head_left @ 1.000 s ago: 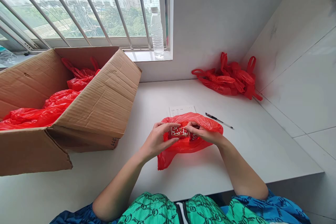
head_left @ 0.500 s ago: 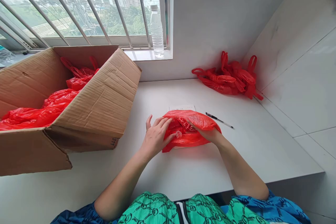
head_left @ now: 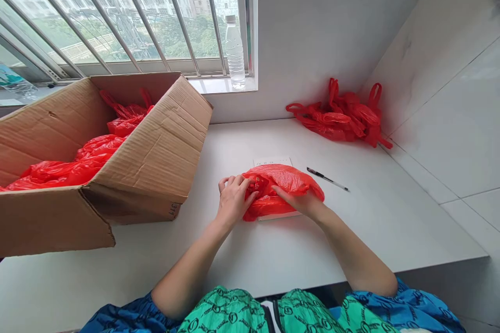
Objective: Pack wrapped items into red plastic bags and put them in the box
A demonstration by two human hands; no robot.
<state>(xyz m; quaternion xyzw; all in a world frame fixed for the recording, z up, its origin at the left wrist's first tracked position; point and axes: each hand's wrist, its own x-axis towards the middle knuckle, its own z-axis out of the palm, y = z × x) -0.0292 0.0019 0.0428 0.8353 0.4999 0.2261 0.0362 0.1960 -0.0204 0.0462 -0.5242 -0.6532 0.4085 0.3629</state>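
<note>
A red plastic bag (head_left: pixel 283 179) lies on the white tabletop in front of me, its crumpled mouth turned toward me. At its left end my left hand (head_left: pixel 234 199) has its fingers curled onto the bunched plastic. My right hand (head_left: pixel 302 202) is at the bag's right side, its thumb stretched over the opening and its other fingers hidden under the red film. Pale print shows on the folded plastic inside. Under the bag a white sheet or pad (head_left: pixel 273 161) sticks out at the back and front edges.
To the left stands an open cardboard box (head_left: pixel 152 151) holding red plastic bags (head_left: pixel 97 148). More red bags (head_left: pixel 347 114) are heaped in the back right corner. A pen (head_left: pixel 328 179) lies right of my hands. A water bottle (head_left: pixel 235 54) stands on the windowsill.
My left fingers have curled in on the bag's left end. My right hand has shifted slightly left, and the bag's opening has narrowed, covering more of the printed plastic inside.
</note>
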